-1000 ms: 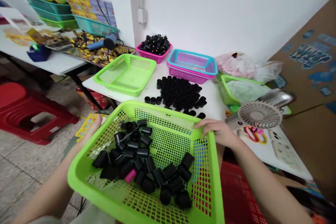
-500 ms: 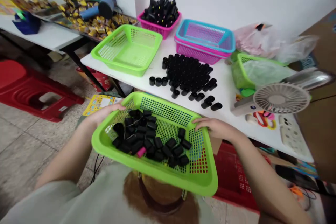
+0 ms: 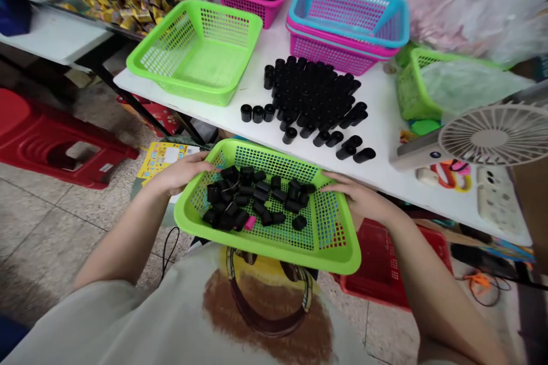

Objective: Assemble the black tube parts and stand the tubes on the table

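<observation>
Between my hands I hold a green plastic basket just off the table's front edge, in front of my shirt. My left hand grips its left rim, thumb over the top. At the right rim my right hand has its fingers over the edge and the rest of its grip hidden behind the wall. Inside lie many loose small black cylinders and one pink piece. Beyond the basket, a dense group of black cylinders stands on the white table, with three in a short row.
A second green basket overhangs the left table edge. Behind are a pink basket of black parts and stacked blue and pink baskets. A fan stands right. A red stool and red crate are below.
The basket has come down and levelled, and the pieces inside have shifted and spread. Both hands keep hold of its rim. My view has tilted down and closer to the table.
</observation>
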{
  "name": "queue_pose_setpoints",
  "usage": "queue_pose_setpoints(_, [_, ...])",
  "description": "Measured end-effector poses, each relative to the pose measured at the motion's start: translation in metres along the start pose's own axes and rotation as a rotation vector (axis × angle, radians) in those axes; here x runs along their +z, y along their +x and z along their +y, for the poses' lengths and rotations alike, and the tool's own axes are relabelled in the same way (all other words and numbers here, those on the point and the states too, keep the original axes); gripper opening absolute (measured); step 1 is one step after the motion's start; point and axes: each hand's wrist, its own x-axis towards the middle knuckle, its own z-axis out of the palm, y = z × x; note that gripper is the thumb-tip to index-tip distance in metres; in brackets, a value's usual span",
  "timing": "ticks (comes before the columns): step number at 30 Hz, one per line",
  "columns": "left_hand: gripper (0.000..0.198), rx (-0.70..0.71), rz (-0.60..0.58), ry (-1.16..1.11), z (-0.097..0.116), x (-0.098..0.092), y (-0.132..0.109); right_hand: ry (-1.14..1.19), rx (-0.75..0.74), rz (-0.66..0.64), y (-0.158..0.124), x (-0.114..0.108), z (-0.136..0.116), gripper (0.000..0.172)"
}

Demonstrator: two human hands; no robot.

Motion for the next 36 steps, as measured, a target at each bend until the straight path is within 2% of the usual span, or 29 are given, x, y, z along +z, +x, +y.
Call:
queue_pose_setpoints(3, [0.060, 0.085, 0.069, 0.126, 0.002, 0.005, 0.010, 0.185, 0.064, 0.112, -0.010, 0.001, 0.000, 0.031])
queue_pose_setpoints(5, [0.060, 0.135, 0.066, 0.191, 0.003, 0.007, 0.020, 0.322, 0.144, 0.140, -0.017, 0.005, -0.002, 0.030])
queue_pose_setpoints(8, [0.066, 0.210, 0.026, 0.253, 0.002, 0.012, 0.035, 0.369, 0.274, 0.199, -0.024, 0.027, -0.007, 0.032])
queue_pose_setpoints(10, [0.069, 0.286, 0.041, 0.289, 0.001, 0.018, 0.043, 0.286, 0.319, 0.324, -0.023, 0.051, -0.012, 0.033])
queue_pose_setpoints(12, [0.072, 0.289, 0.057, 0.256, -0.001, 0.025, 0.046, 0.208, 0.328, 0.489, -0.019, 0.077, -0.016, 0.049])
queue_pose_setpoints(14, [0.075, 0.199, 0.055, 0.142, -0.003, 0.031, 0.044, 0.190, 0.332, 0.620, -0.017, 0.098, -0.019, 0.071])
queue_pose_setpoints(16, [0.074, 0.092, 0.027, 0.033, -0.006, 0.035, 0.039, 0.194, 0.355, 0.665, -0.019, 0.110, -0.023, 0.085])
queue_pose_setpoints(18, [0.071, 0.009, -0.023, -0.010, -0.011, 0.038, 0.033, 0.157, 0.380, 0.618, -0.027, 0.114, -0.028, 0.081])
queue_pose_setpoints(20, [0.068, -0.003, -0.058, 0.033, -0.019, 0.038, 0.029, 0.075, 0.396, 0.531, -0.037, 0.112, -0.035, 0.066])
queue_pose_setpoints(22, [0.071, 0.070, -0.033, 0.142, -0.027, 0.036, 0.026, -0.038, 0.428, 0.460, -0.046, 0.108, -0.044, 0.051])
queue_pose_setpoints(25, [0.087, 0.266, 0.102, 0.329, -0.029, 0.030, 0.023, -0.251, 0.514, 0.441, -0.049, 0.098, -0.061, 0.036])
queue_pose_setpoints(27, [0.087, 0.459, 0.220, 0.458, -0.018, 0.027, 0.017, -0.351, 0.497, 0.446, -0.040, 0.089, -0.071, 0.034])
queue_pose_setpoints(29, [0.069, 0.662, 0.257, 0.594, 0.005, 0.028, 0.012, -0.368, 0.395, 0.377, -0.023, 0.080, -0.081, 0.034])
queue_pose_setpoints(31, [0.049, 0.773, 0.164, 0.683, 0.033, 0.038, 0.010, -0.366, 0.281, 0.220, 0.002, 0.074, -0.093, 0.036])
queue_pose_setpoints(33, [0.044, 0.832, 0.030, 0.742, 0.057, 0.058, 0.017, -0.391, 0.178, 0.066, 0.029, 0.070, -0.108, 0.037])
queue_pose_setpoints(34, [0.046, 0.885, 0.013, 0.756, 0.065, 0.071, 0.025, -0.398, 0.128, 0.017, 0.041, 0.067, -0.116, 0.034])
queue_pose_setpoints(35, [0.052, 0.928, -0.004, 0.767, 0.071, 0.084, 0.033, -0.396, 0.090, 0.010, 0.052, 0.064, -0.123, 0.029])
queue_pose_setpoints(36, [0.059, 0.977, 0.014, 0.771, 0.074, 0.096, 0.043, -0.388, 0.074, 0.057, 0.060, 0.059, -0.128, 0.023])
